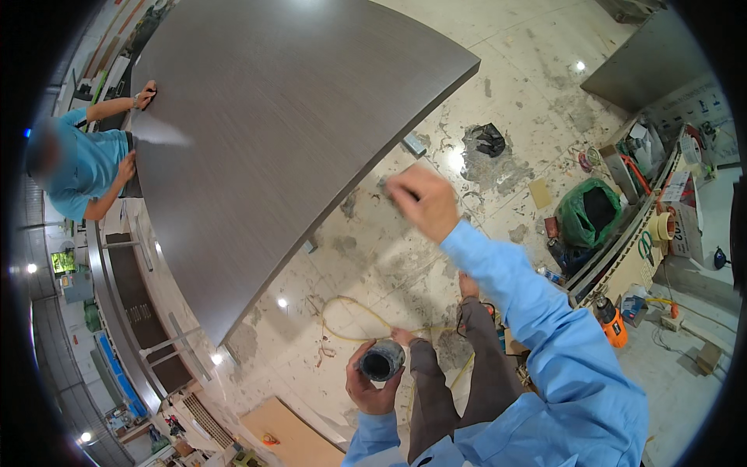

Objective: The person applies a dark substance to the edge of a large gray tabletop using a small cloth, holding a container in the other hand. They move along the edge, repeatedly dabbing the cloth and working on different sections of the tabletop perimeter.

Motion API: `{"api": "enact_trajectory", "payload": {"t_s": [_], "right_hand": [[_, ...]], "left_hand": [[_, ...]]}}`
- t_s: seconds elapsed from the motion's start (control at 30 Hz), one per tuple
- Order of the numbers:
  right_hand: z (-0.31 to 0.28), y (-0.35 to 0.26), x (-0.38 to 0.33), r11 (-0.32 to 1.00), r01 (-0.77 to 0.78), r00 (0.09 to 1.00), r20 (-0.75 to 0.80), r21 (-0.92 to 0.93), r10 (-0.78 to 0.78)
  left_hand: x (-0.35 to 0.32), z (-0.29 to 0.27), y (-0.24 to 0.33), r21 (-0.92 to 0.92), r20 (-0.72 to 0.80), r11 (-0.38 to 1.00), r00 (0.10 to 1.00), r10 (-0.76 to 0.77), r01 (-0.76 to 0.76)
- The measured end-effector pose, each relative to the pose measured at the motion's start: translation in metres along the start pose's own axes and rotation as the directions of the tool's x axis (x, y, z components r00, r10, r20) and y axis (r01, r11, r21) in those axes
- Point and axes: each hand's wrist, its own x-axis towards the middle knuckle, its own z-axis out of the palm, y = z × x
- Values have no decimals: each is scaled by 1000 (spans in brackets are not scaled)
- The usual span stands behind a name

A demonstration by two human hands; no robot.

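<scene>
My left hand [369, 387] is wrapped round a round, stained grey can [395, 352] with an open top and a dark inside, held low in front of my legs. My right hand [428, 202] is raised off the near edge of a large dark grey wood-grain panel [303, 109]. Its fingers are curled closed and slightly blurred; what they hold, if anything, cannot be made out. The panel lies flat above the floor, on supports that show a little under its edge [414, 145].
A person [89, 167] in a blue shirt stands at the panel's far left side, both hands at its edge. On the floor are a yellow hose [354, 300], a black plastic bag [490, 140] and a green sack [572, 226]. An orange power tool [615, 331] rests at the right.
</scene>
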Motion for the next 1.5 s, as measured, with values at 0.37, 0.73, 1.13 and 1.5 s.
{"api": "enact_trajectory", "payload": {"t_s": [0.37,0.73,1.13,1.5], "right_hand": [[42,-25,-31,998,-39,999,25,59,37],[62,-48,-44,998,-64,998,-14,7,64],[104,-78,-63,993,-121,993,-2,14,121],[129,-95,-84,991,-133,991,-18,25,133]], "left_hand": [[-14,-22,-20,-46,-91,995,991,-94,91],[-24,-50,-40,-111,-130,991,987,-94,80],[-46,-77,-59,-246,-143,953,966,-216,176],[-62,-122,-82,-125,-187,984,971,-148,126]]}}
